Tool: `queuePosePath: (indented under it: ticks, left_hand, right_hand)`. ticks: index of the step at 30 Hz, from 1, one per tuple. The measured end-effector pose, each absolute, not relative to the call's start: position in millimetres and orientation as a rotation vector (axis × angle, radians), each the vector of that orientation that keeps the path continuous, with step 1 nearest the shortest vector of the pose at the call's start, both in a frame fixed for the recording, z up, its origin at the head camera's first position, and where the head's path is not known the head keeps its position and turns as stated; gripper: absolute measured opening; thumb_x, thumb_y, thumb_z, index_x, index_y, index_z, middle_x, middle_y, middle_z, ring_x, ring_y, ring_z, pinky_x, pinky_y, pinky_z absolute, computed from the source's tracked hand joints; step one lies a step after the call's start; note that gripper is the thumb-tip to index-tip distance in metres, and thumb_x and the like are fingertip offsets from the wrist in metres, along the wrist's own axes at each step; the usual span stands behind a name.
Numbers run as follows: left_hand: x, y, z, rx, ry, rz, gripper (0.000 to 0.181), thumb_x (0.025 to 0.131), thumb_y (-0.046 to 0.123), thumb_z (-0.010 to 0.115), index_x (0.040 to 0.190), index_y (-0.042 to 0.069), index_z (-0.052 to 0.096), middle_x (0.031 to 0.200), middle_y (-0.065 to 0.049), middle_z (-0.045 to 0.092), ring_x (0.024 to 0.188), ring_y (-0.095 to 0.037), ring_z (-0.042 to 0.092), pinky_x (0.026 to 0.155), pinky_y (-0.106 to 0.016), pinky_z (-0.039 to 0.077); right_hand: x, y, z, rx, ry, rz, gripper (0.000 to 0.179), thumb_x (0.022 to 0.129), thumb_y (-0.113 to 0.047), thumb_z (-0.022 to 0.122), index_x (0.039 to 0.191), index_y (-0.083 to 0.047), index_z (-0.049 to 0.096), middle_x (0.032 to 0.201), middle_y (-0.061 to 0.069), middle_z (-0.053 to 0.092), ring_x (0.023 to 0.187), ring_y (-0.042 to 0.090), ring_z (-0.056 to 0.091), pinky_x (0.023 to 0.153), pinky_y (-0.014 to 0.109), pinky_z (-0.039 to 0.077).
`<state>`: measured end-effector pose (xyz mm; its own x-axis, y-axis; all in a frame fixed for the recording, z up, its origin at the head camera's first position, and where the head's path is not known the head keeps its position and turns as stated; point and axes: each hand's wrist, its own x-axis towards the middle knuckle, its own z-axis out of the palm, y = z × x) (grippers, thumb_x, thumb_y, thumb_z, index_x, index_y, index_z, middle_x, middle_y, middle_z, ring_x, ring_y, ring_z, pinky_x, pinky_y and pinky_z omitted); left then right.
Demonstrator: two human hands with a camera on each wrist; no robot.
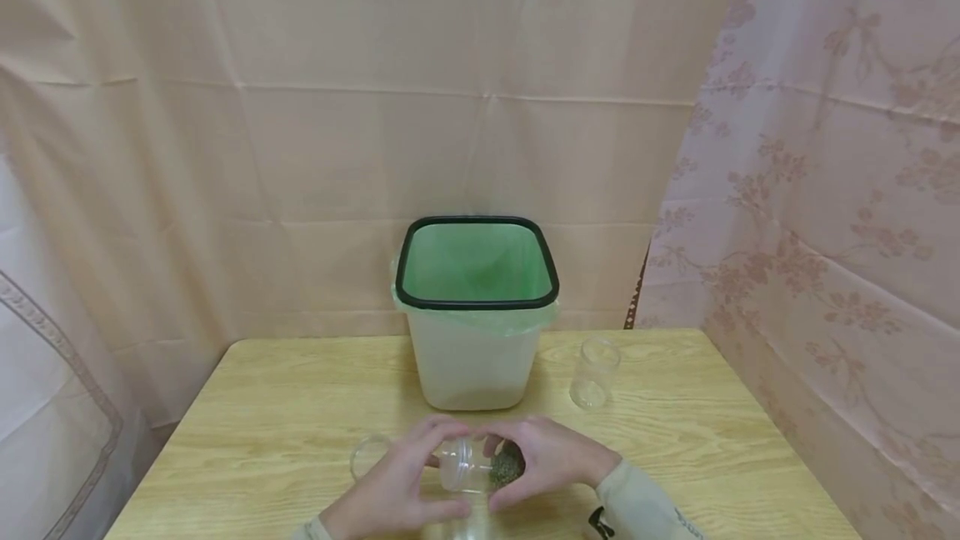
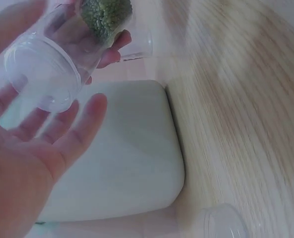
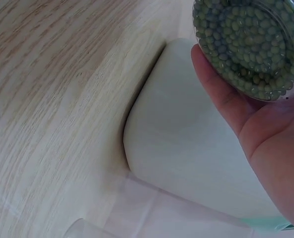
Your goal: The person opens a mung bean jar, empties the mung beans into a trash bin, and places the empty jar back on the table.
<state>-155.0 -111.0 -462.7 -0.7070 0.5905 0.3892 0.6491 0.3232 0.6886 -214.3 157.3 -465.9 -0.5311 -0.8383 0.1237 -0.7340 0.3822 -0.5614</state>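
Note:
A clear plastic jar (image 1: 480,469) lies on its side in the air between both hands, low in the head view. Green mung beans (image 3: 246,44) are packed at its base end. My right hand (image 1: 551,457) grips that end, thumb and fingers curled round the jar wall. The translucent lid (image 2: 40,72) faces my left hand (image 1: 405,477). Spread and only slightly bent, the left fingers (image 2: 82,129) stand around the lid, with the palm apart from it. In the right wrist view the left hand is hidden.
A white bin (image 1: 476,361) with a black rim and green liner stands behind the hands on the wooden table (image 1: 285,407). To its right is a clear empty jar (image 1: 596,373). Another clear container (image 1: 367,457) stands left of the hands. Curtains (image 1: 337,148) hang behind the table.

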Motion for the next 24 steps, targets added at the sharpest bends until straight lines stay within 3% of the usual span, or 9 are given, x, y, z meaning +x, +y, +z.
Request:
queuePosePath:
  ticks: [4,7,15,24]
  left_hand:
    - [-155.5,-109.7,-464.2,-1.286,-2.394,-1.257,0.072,0.083,0.01,0.085,0.145,0.017,0.049,0.14,-0.003,0.046,0.12,-0.023,0.057,0.081,-0.034,0.059]
    - [-155.7,-110.1,-464.2,-1.281,-2.379,-1.335,0.07,0.081,0.002,0.084,0.142,0.015,0.053,0.139,-0.003,0.048,0.119,-0.022,0.057,0.079,-0.033,0.06]
    - [-155.3,-111.7,-461.0,-1.197,-2.405,-1.475,0.055,0.087,0.024,0.083,0.136,0.014,0.059,0.132,0.0,0.056,0.115,-0.021,0.058,0.07,-0.026,0.059]
    - [-155.6,-111.2,-462.5,-1.004,-2.515,-1.52,0.054,0.086,0.034,0.084,0.132,0.017,0.061,0.123,0.0,0.065,0.096,-0.024,0.064,0.065,-0.026,0.059]
  right_hand:
    - [-214.9,157.5,-465.7,-1.422,2.449,-0.847,0.074,0.083,-0.061,0.077,0.145,-0.027,0.052,0.113,-0.008,0.069,0.102,0.0,0.061,0.09,0.024,0.051]
    - [-215.3,156.4,-466.0,-1.43,2.438,-0.837,0.074,0.083,-0.059,0.077,0.144,-0.025,0.053,0.113,-0.009,0.069,0.102,-0.001,0.061,0.09,0.023,0.051]
    - [-215.1,154.1,-465.6,-1.42,2.41,-0.861,0.076,0.083,-0.058,0.079,0.145,-0.025,0.053,0.111,-0.017,0.065,0.103,-0.002,0.06,0.092,0.023,0.05]
    - [-212.9,154.3,-465.0,-1.442,2.432,-0.834,0.075,0.082,-0.057,0.08,0.143,-0.021,0.054,0.111,-0.011,0.068,0.102,-0.002,0.06,0.089,0.021,0.05]
